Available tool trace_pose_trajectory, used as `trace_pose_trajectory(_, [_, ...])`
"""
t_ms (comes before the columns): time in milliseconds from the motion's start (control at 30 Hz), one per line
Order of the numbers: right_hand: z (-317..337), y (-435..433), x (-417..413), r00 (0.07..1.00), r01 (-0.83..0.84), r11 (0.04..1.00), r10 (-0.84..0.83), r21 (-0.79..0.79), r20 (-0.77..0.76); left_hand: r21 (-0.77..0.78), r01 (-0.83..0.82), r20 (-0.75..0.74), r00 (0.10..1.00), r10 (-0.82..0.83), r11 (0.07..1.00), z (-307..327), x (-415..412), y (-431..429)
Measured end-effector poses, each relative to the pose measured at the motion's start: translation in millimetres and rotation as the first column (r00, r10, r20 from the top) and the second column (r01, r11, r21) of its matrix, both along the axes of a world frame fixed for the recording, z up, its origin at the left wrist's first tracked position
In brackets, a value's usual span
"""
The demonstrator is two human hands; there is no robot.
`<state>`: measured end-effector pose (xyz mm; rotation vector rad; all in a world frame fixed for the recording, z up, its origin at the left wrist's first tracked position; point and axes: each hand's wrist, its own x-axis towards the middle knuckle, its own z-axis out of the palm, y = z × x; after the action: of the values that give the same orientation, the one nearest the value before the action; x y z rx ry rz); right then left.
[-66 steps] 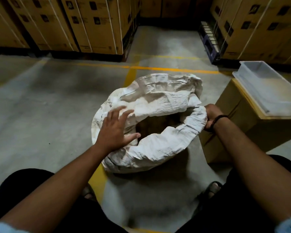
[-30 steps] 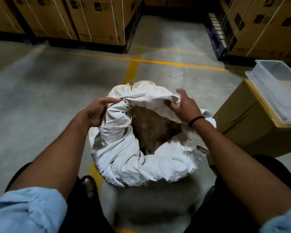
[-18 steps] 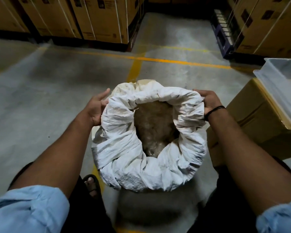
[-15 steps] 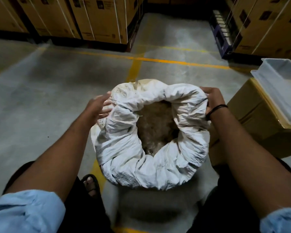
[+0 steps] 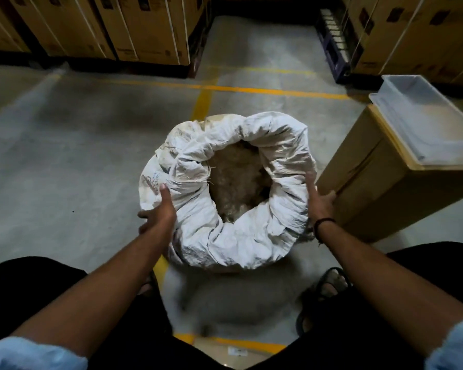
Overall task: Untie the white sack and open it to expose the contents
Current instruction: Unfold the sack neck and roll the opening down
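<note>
Concrete warehouse floor point(image 5: 64, 161) with yellow lines point(image 5: 251, 90), stacked cartons point(image 5: 145, 25) along the far edge. White sack point(image 5: 225, 231) stands mid-floor, between the person's knees and the crossing of the yellow lines — mouth open, top rolled down into a thick collar, brownish fibrous contents point(image 5: 235, 182) exposed inside. Left hand point(image 5: 158, 212) is flat against the sack's left side, thumb up on the cloth, fingers spread apart and wrapping round the outside, not clamped. Right hand point(image 5: 318, 201) presses the sack's right side, fingers apart and pointing up along the roll; a dark band point(image 5: 323, 222) on the wrist. Hand edges are blurred. A brown box point(image 5: 372, 188) stands just right of the sack, the right hand between them — a white tray point(image 5: 422, 121) sits on top of it. Sandalled feet point(image 5: 329, 284) show near the sack's base.
</note>
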<state>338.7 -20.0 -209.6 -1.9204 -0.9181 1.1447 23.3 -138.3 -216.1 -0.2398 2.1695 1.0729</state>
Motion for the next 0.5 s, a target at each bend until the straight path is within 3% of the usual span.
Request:
trace_pose_trajectory(67, [-3.3,-8.6,-2.7,0.987,-0.139,0.989,0.133,-0.055,-0.093,0.039,0.056,0.025,0.998,-0.057,0.998,1.4,23.2,-9.8])
trace_pose_trajectory(133, [-4.4,-11.3,-7.3,0.929,-0.210,0.974,0.173,-0.083,-0.327,0.130,0.071,0.043,0.996,-0.078,0.989,-3.1,28.5,-12.7])
trace_pose_trajectory(267, [11.6,-1.8,-13.9,0.668,-0.348,0.936,0.284,0.049,-0.687,0.397,0.089,0.140,0.978,-0.156,0.913,5.3,13.5,-13.2])
trace_pose_trajectory(333, [42.0,1.3,-20.6,0.569,-0.301,0.932,0.344,0.201,-0.747,0.651,0.032,0.241,0.939,-0.246,0.758,32.8,-1.1,-1.9])
trace_pose_trajectory(367, [57.2,6.6,-20.0,0.578,-0.225,0.938,0.347,0.265,-0.738,0.787,-0.042,0.306,0.892,-0.331,0.615,53.7,-8.9,3.3])
trace_pose_trajectory(433, [82.7,16.7,-12.2,0.546,-0.087,0.934,0.335,0.346,-0.768,0.883,-0.231,0.372,0.875,-0.310,0.408,86.1,-36.3,13.8])
trace_pose_trajectory(500, [84.1,23.1,-6.6,0.455,0.000,0.944,0.294,0.331,-0.840,0.881,-0.316,0.390,0.906,-0.164,0.351,104.4,-59.9,11.1])
